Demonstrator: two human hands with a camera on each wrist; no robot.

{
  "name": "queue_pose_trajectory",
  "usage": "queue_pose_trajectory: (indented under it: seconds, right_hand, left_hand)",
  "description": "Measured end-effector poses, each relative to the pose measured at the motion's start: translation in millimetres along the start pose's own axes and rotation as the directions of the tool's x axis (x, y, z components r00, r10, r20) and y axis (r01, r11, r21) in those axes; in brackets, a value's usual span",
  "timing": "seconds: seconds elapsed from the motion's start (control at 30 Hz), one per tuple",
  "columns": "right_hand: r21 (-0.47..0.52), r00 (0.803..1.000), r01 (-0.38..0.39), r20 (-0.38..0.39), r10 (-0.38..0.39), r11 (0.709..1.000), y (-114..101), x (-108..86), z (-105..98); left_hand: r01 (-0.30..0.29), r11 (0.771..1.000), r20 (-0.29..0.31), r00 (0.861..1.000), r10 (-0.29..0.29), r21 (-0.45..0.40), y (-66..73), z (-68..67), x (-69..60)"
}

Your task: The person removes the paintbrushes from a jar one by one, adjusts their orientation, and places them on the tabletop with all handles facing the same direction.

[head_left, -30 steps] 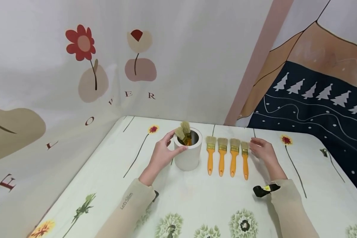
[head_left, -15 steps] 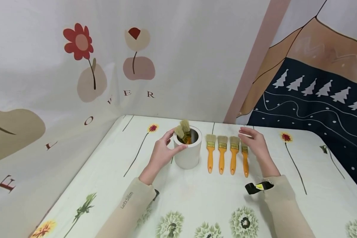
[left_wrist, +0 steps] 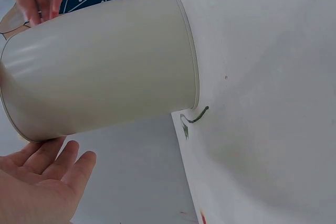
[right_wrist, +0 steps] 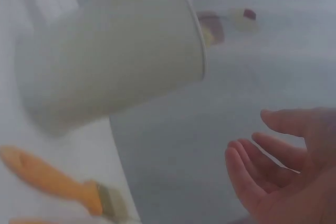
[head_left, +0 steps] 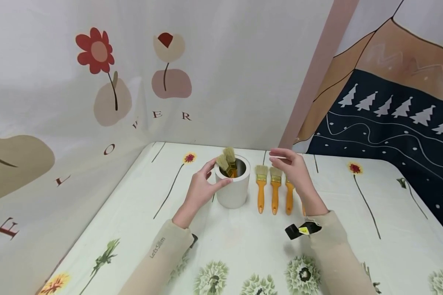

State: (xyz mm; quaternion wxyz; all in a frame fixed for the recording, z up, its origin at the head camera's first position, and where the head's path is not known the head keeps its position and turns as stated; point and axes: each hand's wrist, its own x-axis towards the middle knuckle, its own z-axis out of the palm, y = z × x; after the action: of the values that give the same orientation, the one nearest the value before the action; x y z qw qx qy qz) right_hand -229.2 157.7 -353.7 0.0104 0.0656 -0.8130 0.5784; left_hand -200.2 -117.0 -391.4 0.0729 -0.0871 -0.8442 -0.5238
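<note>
– What is your left hand [head_left: 202,188] doing?
– It is gripping the white canister [head_left: 231,194] near its rim, your thumb lying along the near side and your fingers reaching round the left. The canister is standing upright on the flower-print tablecloth [head_left: 243,246].
– And inside it?
– Two paintbrushes [head_left: 229,155] are leaning toward the left of the opening, their bristles sticking up above the rim.
– Your right hand [head_left: 294,170]?
– It is hanging above the row of brushes to the right of the canister, your fingers loosely bent, well parted from your thumb and holding nothing.
– How is that row lying?
– Four orange-handled paintbrushes [head_left: 261,192] are lying side by side, bristles pointing to the far side, handles toward you. Your right hand and wrist are covering parts of the two rightmost; the two on the left are showing whole.
</note>
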Motion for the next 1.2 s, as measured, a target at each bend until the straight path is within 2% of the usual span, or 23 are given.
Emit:
queue_pose_trajectory:
  seconds: [0.37,0.57,0.67,0.77,0.87,0.97,1.03,1.2]
  right_hand:
    - [0.079,0.989,0.116,0.082,-0.123,0.990,-28,5.2,49]
    - [0.096,0.984,0.157,0.071,-0.164,0.983,-33,17.3,74]
    - [0.053,0.984,0.172,0.046,-0.174,0.984,-35,25.0,85]
    - [-0.053,0.980,0.197,0.024,-0.196,0.979,-37,28.8,94]
    - [-0.180,0.977,0.210,-0.001,-0.214,0.961,-39,29.6,100]
    - [-0.255,0.975,0.207,-0.026,-0.220,0.945,-39,29.4,103]
    - [-0.266,0.974,0.205,-0.037,-0.223,0.942,-38,29.4,104]
    - [-0.219,0.970,0.225,-0.039,-0.239,0.949,-37,29.1,102]
  left_hand:
    - [-0.004,1.000,0.001,1.000,0.004,0.000,0.5,-0.5,-0.3]
    - [-0.010,1.000,-0.004,1.000,0.010,0.004,0.4,-0.5,-0.4]
    - [-0.012,1.000,-0.002,1.000,0.012,0.009,0.4,-0.6,-0.3]
    - [-0.014,1.000,0.003,1.000,0.014,0.018,0.1,-0.8,-0.6]
    - [-0.021,1.000,0.000,1.000,0.021,0.019,0.4,-1.1,-0.6]
    - [-0.028,0.999,-0.002,1.000,0.028,0.021,1.1,-1.5,-0.8]
    - [-0.027,0.999,0.000,1.000,0.027,0.020,1.4,-1.6,-1.1]
    - [-0.020,1.000,0.008,1.000,0.020,0.016,1.2,-1.8,-2.1]
